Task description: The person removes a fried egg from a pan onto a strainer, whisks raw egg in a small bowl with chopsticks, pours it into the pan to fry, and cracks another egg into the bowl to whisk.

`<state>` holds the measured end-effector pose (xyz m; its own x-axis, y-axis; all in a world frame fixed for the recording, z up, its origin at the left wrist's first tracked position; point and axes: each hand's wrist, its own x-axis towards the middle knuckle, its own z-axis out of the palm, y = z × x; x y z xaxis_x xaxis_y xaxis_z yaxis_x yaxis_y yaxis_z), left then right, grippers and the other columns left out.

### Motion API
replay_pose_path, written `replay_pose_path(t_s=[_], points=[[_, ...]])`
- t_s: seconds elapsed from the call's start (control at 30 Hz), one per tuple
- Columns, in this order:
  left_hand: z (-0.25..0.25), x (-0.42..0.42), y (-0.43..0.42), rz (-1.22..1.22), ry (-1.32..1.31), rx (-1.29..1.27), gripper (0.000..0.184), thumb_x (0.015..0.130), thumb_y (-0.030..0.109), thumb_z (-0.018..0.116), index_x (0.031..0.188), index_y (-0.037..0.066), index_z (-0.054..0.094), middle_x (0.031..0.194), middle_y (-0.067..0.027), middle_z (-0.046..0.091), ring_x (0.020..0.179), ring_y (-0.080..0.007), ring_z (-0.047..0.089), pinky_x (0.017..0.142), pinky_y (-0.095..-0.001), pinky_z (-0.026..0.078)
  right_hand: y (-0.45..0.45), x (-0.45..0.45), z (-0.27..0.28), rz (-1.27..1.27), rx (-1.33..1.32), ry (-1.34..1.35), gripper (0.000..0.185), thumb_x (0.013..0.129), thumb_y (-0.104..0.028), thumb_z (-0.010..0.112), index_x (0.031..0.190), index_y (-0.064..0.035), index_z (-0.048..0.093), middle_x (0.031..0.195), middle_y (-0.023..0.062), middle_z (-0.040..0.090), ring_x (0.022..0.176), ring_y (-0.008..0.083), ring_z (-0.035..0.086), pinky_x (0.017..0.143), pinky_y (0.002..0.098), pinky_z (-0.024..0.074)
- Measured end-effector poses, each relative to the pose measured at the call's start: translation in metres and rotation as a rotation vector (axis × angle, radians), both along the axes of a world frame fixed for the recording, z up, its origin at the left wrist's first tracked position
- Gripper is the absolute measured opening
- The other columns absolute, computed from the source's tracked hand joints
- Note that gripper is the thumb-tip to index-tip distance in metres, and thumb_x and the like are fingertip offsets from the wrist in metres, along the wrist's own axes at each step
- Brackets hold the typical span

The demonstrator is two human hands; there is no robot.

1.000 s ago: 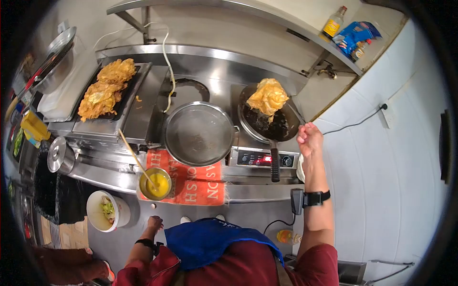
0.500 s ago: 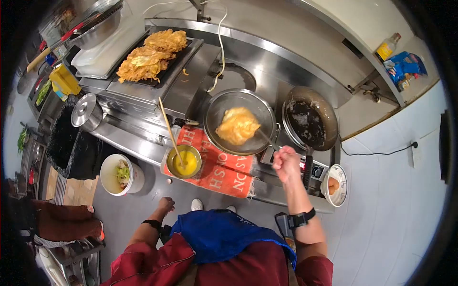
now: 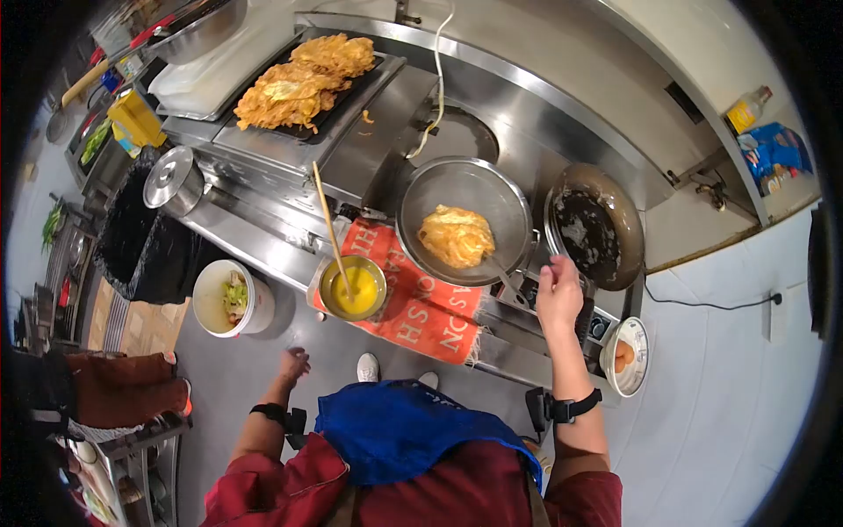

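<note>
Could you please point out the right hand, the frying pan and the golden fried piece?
Right hand point(image 3: 560, 299): head view, back of the hand.
Frying pan point(image 3: 624, 220): head view, inner wall.
Golden fried piece point(image 3: 457, 237): head view, middle of its top.

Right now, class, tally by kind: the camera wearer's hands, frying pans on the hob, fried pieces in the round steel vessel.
Left hand and right hand: 2
Frying pan: 1
Fried piece: 1
Total: 4
</note>
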<state>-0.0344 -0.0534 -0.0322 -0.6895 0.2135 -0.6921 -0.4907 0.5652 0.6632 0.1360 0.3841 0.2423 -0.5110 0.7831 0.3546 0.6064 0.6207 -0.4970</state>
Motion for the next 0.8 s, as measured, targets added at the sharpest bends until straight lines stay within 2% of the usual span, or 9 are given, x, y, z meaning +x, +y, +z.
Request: replay_pose_path(t_s=[0.03, 0.1, 0.17, 0.23, 0.37, 0.43, 0.57, 0.77, 0.8], points=[[0.010, -0.006, 0.000, 0.019, 0.042, 0.013, 0.032, 0.075, 0.006, 0.052, 0.104, -0.007, 0.052, 0.058, -0.0111, 0.057, 0.045, -0.0151, 0.054, 0.039, -0.0258, 0.043, -0.005, -0.013, 0.001, 0.013, -0.008, -0.004, 0.018, 0.077, -0.015, 0.053, 0.093, -0.0053, 0.052, 0.084, 0.0149, 0.057, 0.073, 0.0317, 0.056, 0.065, 0.0395, 0.0448], [0.031, -0.022, 0.008, 0.056, 0.148, 0.023, 0.032, 0.078, 0.009, 0.051, 0.105, -0.008, 0.052, 0.057, -0.0088, 0.055, 0.044, -0.0138, 0.052, 0.040, -0.0247, 0.041, -0.020, -0.047, -0.002, 0.368, 0.098, 0.112, 0.013, 0.077, -0.012, 0.053, 0.089, -0.0051, 0.054, 0.083, 0.0146, 0.057, 0.072, 0.0314, 0.057, 0.065, 0.0396, 0.0447], [0.063, -0.033, 0.021, 0.074, 0.273, 0.123, 0.032, 0.080, 0.011, 0.049, 0.106, -0.008, 0.051, 0.056, -0.0063, 0.053, 0.045, -0.0119, 0.050, 0.043, -0.0235, 0.040, -0.047, -0.085, -0.010, 0.553, -0.067, 0.038, 0.011, 0.077, -0.013, 0.053, 0.085, -0.0052, 0.055, 0.082, 0.0136, 0.058, 0.073, 0.0309, 0.057, 0.065, 0.0394, 0.0447], [0.110, -0.038, 0.044, 0.112, 0.317, 0.241, 0.033, 0.082, 0.013, 0.049, 0.107, -0.008, 0.051, 0.056, -0.0041, 0.052, 0.047, -0.0100, 0.048, 0.045, -0.0228, 0.040, -0.073, -0.122, -0.025, 0.669, -0.076, -0.014, 0.016, 0.077, -0.021, 0.055, 0.082, -0.0052, 0.056, 0.077, 0.0133, 0.059, 0.072, 0.0308, 0.058, 0.064, 0.0396, 0.0450], [0.161, -0.041, 0.082, 0.129, 0.251, 0.342, 0.036, 0.084, 0.021, 0.051, 0.108, -0.006, 0.051, 0.057, -0.0027, 0.051, 0.048, -0.0083, 0.046, 0.044, -0.0227, 0.038, -0.110, -0.177, -0.039, 0.690, -0.155, -0.130, 0.027, 0.074, -0.032, 0.059, 0.080, -0.0054, 0.058, 0.073, 0.0137, 0.061, 0.071, 0.0308, 0.059, 0.062, 0.0398, 0.0453], [0.175, -0.040, 0.096, 0.007, 0.262, 0.342, 0.040, 0.084, 0.025, 0.051, 0.110, -0.005, 0.050, 0.057, -0.0026, 0.051, 0.048, -0.0084, 0.047, 0.044, -0.0224, 0.038, -0.124, -0.197, -0.041, 0.672, -0.145, -0.253, 0.037, 0.069, -0.040, 0.062, 0.081, -0.0053, 0.059, 0.071, 0.0151, 0.061, 0.070, 0.0308, 0.060, 0.062, 0.0398, 0.0457], [0.185, -0.041, 0.109, -0.120, 0.265, 0.324, 0.043, 0.084, 0.028, 0.052, 0.111, -0.005, 0.049, 0.057, -0.0035, 0.052, 0.049, -0.0088, 0.048, 0.045, -0.0226, 0.039, -0.147, -0.222, -0.051, 0.637, -0.239, -0.209, 0.036, 0.067, -0.045, 0.063, 0.080, -0.0109, 0.060, 0.070, 0.0115, 0.062, 0.068, 0.0301, 0.059, 0.061, 0.0394, 0.0457], [0.179, -0.045, 0.123, -0.231, 0.268, 0.310, 0.040, 0.081, 0.024, 0.053, 0.114, 0.000, 0.049, 0.059, -0.0060, 0.053, 0.051, -0.0096, 0.050, 0.048, -0.0249, 0.041, -0.148, -0.227, -0.079, 0.591, -0.283, -0.039, 0.021, 0.068, -0.023, 0.063, 0.080, -0.0071, 0.057, 0.066, 0.0111, 0.060, 0.061, 0.0283, 0.058, 0.054, 0.0370, 0.0451], [0.179, -0.046, 0.124, -0.276, 0.329, 0.252, 0.041, 0.078, 0.020, 0.052, 0.115, 0.002, 0.049, 0.061, -0.0092, 0.055, 0.053, -0.0137, 0.052, 0.050, -0.0277, 0.043, -0.143, -0.217, -0.067, 0.616, -0.348, -0.002, 0.017, 0.068, -0.021, 0.060, 0.077, -0.0072, 0.056, 0.065, 0.0122, 0.059, 0.062, 0.0302, 0.058, 0.055, 0.0394, 0.0446]])
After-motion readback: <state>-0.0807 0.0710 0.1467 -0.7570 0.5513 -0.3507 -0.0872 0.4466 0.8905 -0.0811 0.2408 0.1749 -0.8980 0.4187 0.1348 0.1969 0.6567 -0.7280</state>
